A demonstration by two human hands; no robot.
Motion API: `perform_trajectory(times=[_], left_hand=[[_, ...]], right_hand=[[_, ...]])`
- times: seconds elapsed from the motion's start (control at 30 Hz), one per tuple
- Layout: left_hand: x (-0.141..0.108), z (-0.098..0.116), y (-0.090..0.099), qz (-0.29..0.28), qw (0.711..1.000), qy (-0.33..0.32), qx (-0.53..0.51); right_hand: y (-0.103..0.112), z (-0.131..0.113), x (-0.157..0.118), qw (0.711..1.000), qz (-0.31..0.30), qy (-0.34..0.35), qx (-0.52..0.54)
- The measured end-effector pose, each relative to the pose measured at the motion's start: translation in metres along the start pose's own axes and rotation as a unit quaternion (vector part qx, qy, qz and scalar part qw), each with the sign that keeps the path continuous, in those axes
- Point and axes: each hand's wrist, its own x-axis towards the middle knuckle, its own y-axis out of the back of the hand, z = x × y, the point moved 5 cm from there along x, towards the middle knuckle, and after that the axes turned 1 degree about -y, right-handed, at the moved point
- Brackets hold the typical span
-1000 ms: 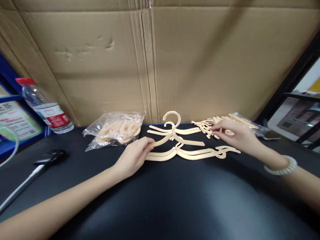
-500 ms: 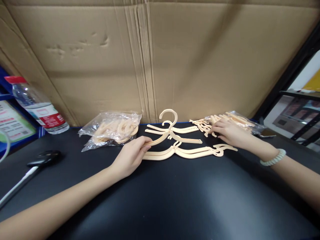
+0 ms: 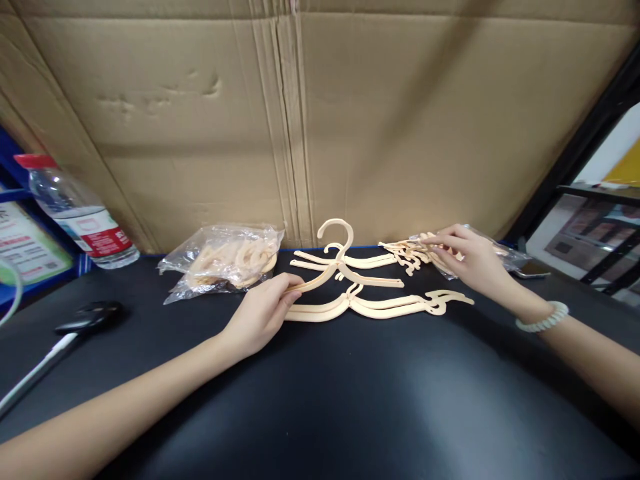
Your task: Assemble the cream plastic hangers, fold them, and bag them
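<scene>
1. The left hand (image 3: 263, 310) gripped one arm of a pale hanger (image 3: 371, 279) near its end, thumb against fingers, apparently to steady it while its hook stood raised toward the cardboard (image 3: 400, 100).

2. The right hand (image 3: 470, 260) reached to a heap of small pale pieces (image 3: 407, 257), its fingertips drawn narrowly together; whether a piece was caught between them could not be told. The thumb and fingers alone dipped in, probably because the slender pieces lay tangled.

3. The held hanger was at the middle of the black table (image 3: 320, 387), between a front row of hangers (image 3: 387, 309) and a further set of pale arms (image 3: 370, 261) behind. The rows lay roughly parallel, a layout that seemed meant to set like with like, within easy reach.

4. A clear bag of pale parts (image 3: 185, 273) sat beyond the left hand, and a second clear bag (image 3: 505, 253) lay partly behind the right, perhaps so that each hand had stock nearby.

5. Cream-coloured and smooth, the held hanger showed a broad, open hook above a narrow joint, with slim arms sloping away to either side. A groove or seam ran along its right-hand arm; the other arm's tip was hidden by the fingers.
</scene>
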Motion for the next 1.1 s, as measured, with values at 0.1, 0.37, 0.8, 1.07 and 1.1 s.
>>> perform_trajectory(times=[0.1,0.37,0.8,1.07,1.1], left_hand=[[0.000,0.000,0.000,0.001,1.000,0.003,-0.003],[-0.002,-0.001,0.001,-0.006,1.000,0.017,0.001],[-0.002,0.000,0.002,-0.008,1.000,0.012,-0.001],[-0.001,-0.001,0.000,-0.013,1.000,0.016,-0.002],[-0.001,0.000,0.000,-0.012,1.000,0.016,-0.001]], right_hand=[[0.009,-0.003,0.000,0.993,0.042,-0.096,0.055],[-0.011,-0.026,-0.007,0.876,-0.024,-0.287,0.388],[-0.036,-0.017,-0.022,0.750,-0.053,-0.398,0.525],[-0.031,-0.040,-0.021,0.748,-0.093,-0.403,0.519],[-0.031,-0.042,-0.021,0.753,-0.094,-0.397,0.517]])
